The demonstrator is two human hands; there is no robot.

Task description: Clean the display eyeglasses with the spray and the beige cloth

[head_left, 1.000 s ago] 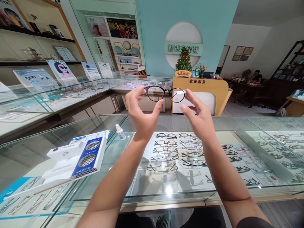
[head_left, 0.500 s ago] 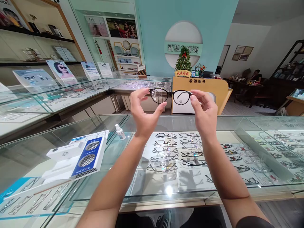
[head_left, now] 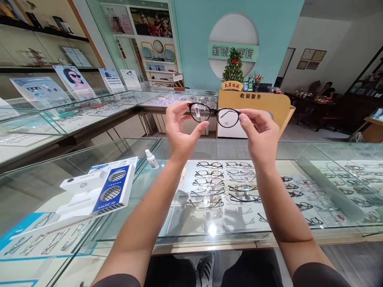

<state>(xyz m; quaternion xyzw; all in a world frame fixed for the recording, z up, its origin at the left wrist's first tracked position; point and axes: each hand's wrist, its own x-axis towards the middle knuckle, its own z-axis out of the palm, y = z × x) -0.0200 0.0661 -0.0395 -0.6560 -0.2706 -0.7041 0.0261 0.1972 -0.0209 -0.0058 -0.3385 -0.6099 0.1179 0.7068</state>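
A pair of black round-framed eyeglasses (head_left: 213, 112) is held up in front of me, above the glass display counter (head_left: 209, 149). My left hand (head_left: 183, 129) grips the frame's left end with its fingers behind the rim, the thumb stretched below the left lens. My right hand (head_left: 261, 133) pinches the right end between thumb and fingers. The glasses tilt slightly, the right side lower. One clear lens shows a small pale mark, the other a small printed logo that may lie on the panel behind. The temples are mostly hidden.
Rows of eyeglasses (head_left: 209, 183) lie inside the counter under glass. On its top stand a small white spray bottle (head_left: 152, 159) and a blue and white box (head_left: 115, 189). A yellow cashier desk (head_left: 254, 105) with a plant (head_left: 233, 67) stands beyond; a person (head_left: 327, 91) sits far right.
The glasses have tilted a little, their left side rising and right side dipping. Both hands keep their hold. The view has shifted slightly downward.
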